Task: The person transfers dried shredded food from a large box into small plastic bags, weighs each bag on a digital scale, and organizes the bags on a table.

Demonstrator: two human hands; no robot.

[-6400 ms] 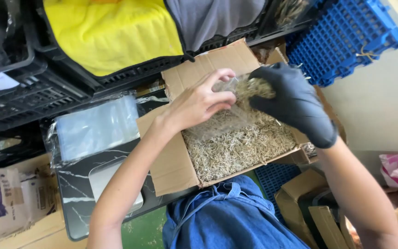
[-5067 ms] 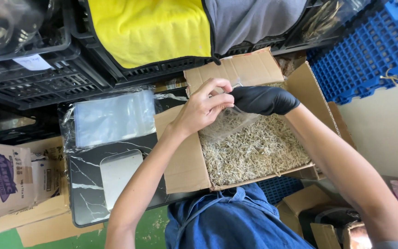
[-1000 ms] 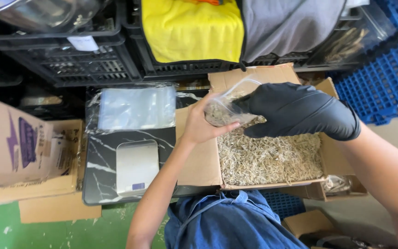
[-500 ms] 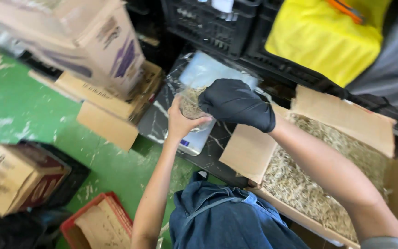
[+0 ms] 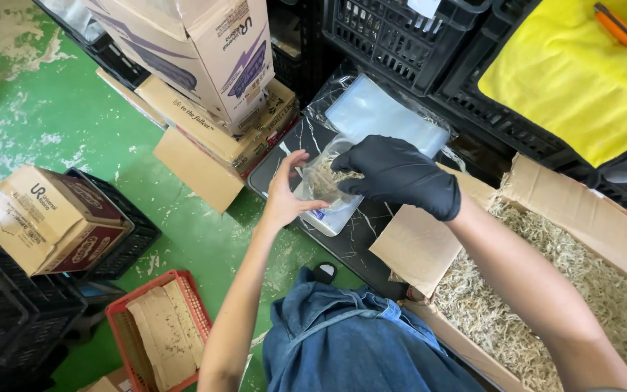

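Observation:
My left hand (image 5: 285, 192), bare, steadies a small clear plastic bag (image 5: 324, 179) partly filled with pale dried shreds. The bag sits on a white scale (image 5: 328, 214) that rests on a dark marble-patterned board (image 5: 361, 243). My right hand (image 5: 398, 174) wears a black glove and grips the bag's upper right side. To the right lies an open cardboard box (image 5: 582, 210) holding a bed of the same dried shreds (image 5: 538, 305).
A stack of clear bags (image 5: 386, 116) lies behind the scale. Black crates (image 5: 400, 36) and a yellow cloth (image 5: 567, 72) with an orange cutter (image 5: 622, 33) stand at the back. Cardboard boxes (image 5: 205, 65), a red basket (image 5: 161, 327) and a green floor (image 5: 59, 123) lie to the left.
Both hands filled the bag over the box of shreds, then carried it left onto the scale. The view swung left and down to the floor.

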